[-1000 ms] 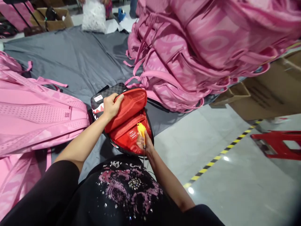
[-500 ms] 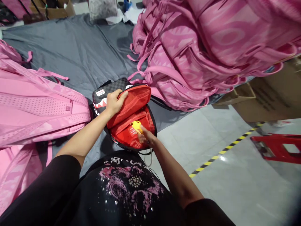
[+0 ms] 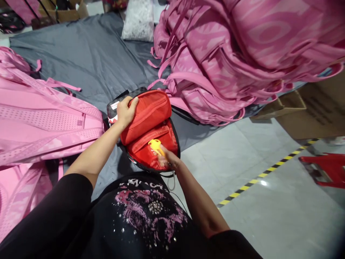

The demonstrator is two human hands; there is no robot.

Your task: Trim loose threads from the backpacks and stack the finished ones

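A small black checkered backpack [image 3: 111,107] with a shark-mouth print lies unzipped in front of me, its red lining [image 3: 147,111] showing. My left hand [image 3: 126,112] grips the edge of its opened front panel, thumb on the red side, and folds it back. Over the lower half of the red interior, my right hand [image 3: 168,158] holds a small yellow plastic tool [image 3: 155,145]. The tool has a rounded, looped outline; motion blur hides its exact kind. My right fingers are partly blurred around its lower end.
Pink backpacks [image 3: 205,72] are piled at the right, and more pink bags [image 3: 48,122] lie at the left on the grey cloth [image 3: 88,54]. A clear-wrapped package [image 3: 138,21] sits at the back. Cardboard boxes [image 3: 309,111], striped floor tape [image 3: 250,182] and a red stool [image 3: 326,169] are right.
The front panel is folded further back, showing more red lining, and my left hand has shifted slightly left. The yellow tool stays in my right hand, slightly moved. The view has shifted a little.
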